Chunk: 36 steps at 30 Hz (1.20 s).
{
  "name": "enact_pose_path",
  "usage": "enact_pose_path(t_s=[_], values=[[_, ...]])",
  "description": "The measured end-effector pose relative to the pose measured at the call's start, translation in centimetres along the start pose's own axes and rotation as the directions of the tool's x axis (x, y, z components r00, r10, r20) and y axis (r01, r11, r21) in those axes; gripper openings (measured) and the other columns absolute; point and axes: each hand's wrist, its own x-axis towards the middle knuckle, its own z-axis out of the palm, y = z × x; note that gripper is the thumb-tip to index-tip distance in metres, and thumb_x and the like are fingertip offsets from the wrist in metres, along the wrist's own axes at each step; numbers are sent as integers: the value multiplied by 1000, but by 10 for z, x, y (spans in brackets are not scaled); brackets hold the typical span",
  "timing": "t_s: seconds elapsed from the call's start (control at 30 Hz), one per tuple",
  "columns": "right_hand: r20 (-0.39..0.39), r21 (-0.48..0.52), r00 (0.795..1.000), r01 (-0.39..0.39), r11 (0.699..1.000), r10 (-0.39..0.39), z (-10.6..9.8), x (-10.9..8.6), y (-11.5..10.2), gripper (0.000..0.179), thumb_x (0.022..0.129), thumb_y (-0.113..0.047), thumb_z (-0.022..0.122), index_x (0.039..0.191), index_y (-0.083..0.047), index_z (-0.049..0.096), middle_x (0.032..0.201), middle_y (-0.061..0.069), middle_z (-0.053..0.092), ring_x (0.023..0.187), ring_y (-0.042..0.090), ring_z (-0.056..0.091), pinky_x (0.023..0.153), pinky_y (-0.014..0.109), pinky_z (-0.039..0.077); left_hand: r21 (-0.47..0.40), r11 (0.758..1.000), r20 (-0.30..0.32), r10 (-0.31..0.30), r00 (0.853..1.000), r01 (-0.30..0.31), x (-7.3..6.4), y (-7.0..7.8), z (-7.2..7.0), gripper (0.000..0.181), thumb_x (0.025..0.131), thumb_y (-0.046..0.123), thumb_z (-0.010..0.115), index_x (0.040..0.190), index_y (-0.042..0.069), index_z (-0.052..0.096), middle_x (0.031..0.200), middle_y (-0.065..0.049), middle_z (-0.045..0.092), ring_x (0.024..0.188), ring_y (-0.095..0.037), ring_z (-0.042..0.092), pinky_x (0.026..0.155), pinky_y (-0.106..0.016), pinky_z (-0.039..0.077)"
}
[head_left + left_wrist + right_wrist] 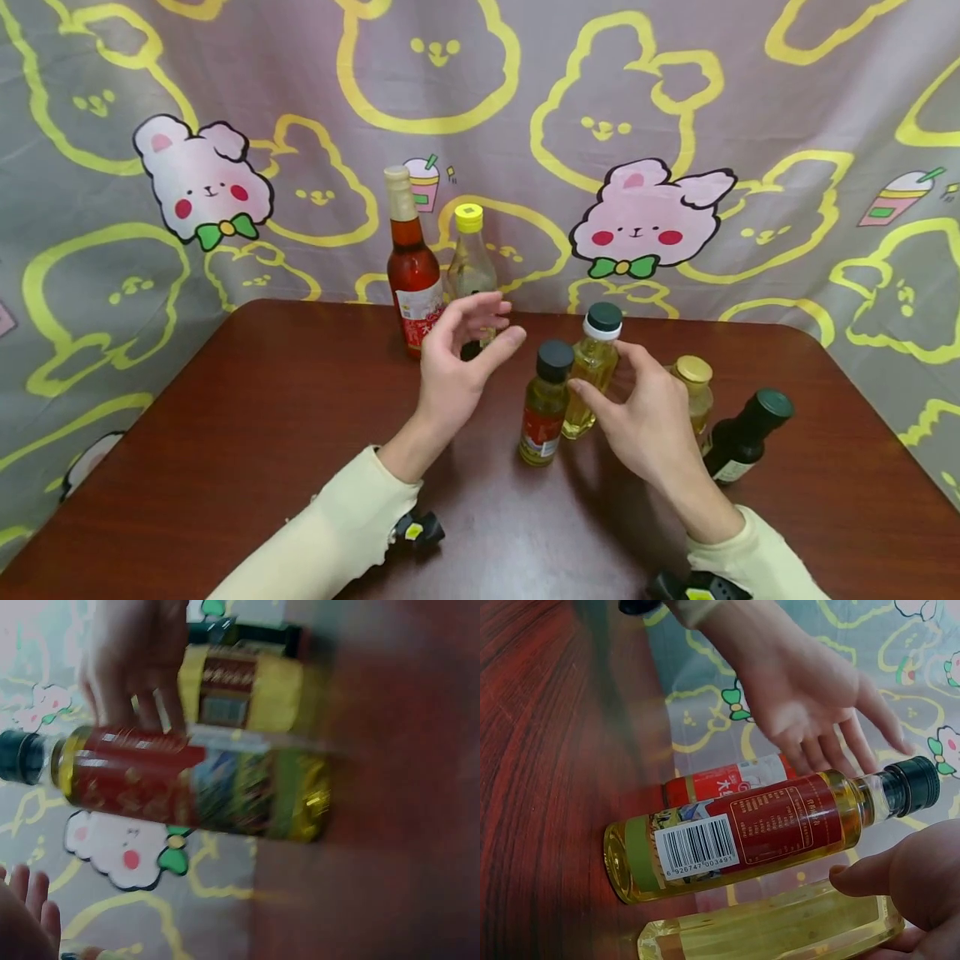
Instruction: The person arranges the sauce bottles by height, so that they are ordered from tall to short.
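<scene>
My right hand [656, 421] grips a clear, faceted oil bottle [590, 371] with a dark green cap and white collar, thumb on the near side. Just left of it stands a small red-labelled oil bottle [542, 425] with a dark cap, upright on the table. In the right wrist view, the red-labelled bottle's barcode faces the camera, and my thumb overlaps the clear bottle. My left hand [459, 358] hovers left of both bottles, fingers spread and holding nothing. In the left wrist view, the red-labelled bottle [142, 769] covers most of the clear one.
A tall red bottle [415, 275] and a yellow-capped bottle [472, 262] stand at the back of the brown table [247, 433]. Right of my right hand are a gold-capped bottle [696, 392] and a dark, green-capped bottle [746, 433]. A patterned curtain [480, 150] hangs behind.
</scene>
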Motion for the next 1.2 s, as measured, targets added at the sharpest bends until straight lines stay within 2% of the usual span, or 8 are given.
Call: enact_pose_path(t_s=[0.13, 0.23, 0.3, 0.47, 0.63, 0.77, 0.9, 1.2], values=[[-1, 2, 1000, 2, 1000, -2, -1, 1, 0, 64, 93, -27, 83, 144, -1, 55, 131, 23, 73, 114, 41, 73, 93, 57, 61, -66, 998, 168, -2, 986, 13, -14, -5, -1, 63, 91, 43, 84, 136, 4, 65, 130, -18, 73, 118, -32, 71, 105, -38, 57], [-5, 5, 1000, 10, 1000, -9, -2, 1, 0, 64, 93, -27, 84, 144, -1, 56, 132, 24, 72, 116, 43, 72, 94, 59, 60, -75, 997, 242, -7, 970, 26, -21, -7, -1, 63, 90, 38, 86, 139, 4, 63, 132, -16, 73, 122, -31, 70, 106, -39, 57], [-7, 4, 1000, 16, 1000, -16, -2, 1, 1, 64, 93, -27, 84, 144, -1, 56, 132, 24, 72, 117, 43, 72, 95, 59, 60, -57, 997, 273, -27, 962, 44, -24, -8, 0, 61, 90, 35, 86, 140, 8, 64, 133, -13, 73, 123, -28, 69, 105, -37, 57], [-14, -3, 1000, 24, 1000, -24, -1, 0, 2, 63, 93, -26, 84, 144, -1, 56, 131, 23, 73, 117, 43, 72, 93, 58, 61, 41, 992, 319, -125, 940, 119, -28, -9, 3, 59, 87, 28, 89, 141, 18, 65, 134, -2, 72, 126, -17, 67, 108, -39, 55], [-23, -4, 999, 28, 1000, -28, -1, 0, 4, 63, 93, -26, 84, 143, 0, 56, 130, 24, 73, 116, 43, 72, 92, 58, 61, 148, 977, 341, -198, 919, 155, -30, -11, 7, 55, 85, 15, 90, 136, 14, 68, 129, -4, 75, 113, -16, 71, 102, -50, 58], [-32, -1, 999, 43, 999, -43, 0, 0, 4, 62, 92, -25, 84, 142, 0, 57, 128, 24, 74, 114, 42, 73, 92, 58, 61, 193, 967, 355, -227, 907, 166, -30, -11, 7, 49, 84, 15, 90, 130, 12, 72, 124, -5, 77, 103, -16, 75, 97, -55, 60], [-30, 7, 999, 45, 999, -44, 1, 0, 4, 62, 92, -26, 84, 142, 0, 57, 128, 23, 74, 114, 41, 73, 92, 58, 61, 216, 964, 389, -230, 892, 154, -27, -9, 2, 48, 84, 15, 90, 129, 12, 73, 121, -6, 79, 101, -14, 76, 96, -51, 62], [-11, 19, 999, 32, 999, -31, 0, 0, 2, 65, 93, -29, 84, 145, -1, 56, 131, 24, 73, 116, 42, 73, 94, 58, 60, 199, 954, 527, -296, 797, 223, -17, -4, -9, 46, 88, 13, 87, 131, 11, 71, 116, -9, 79, 100, -9, 74, 93, -41, 64]])
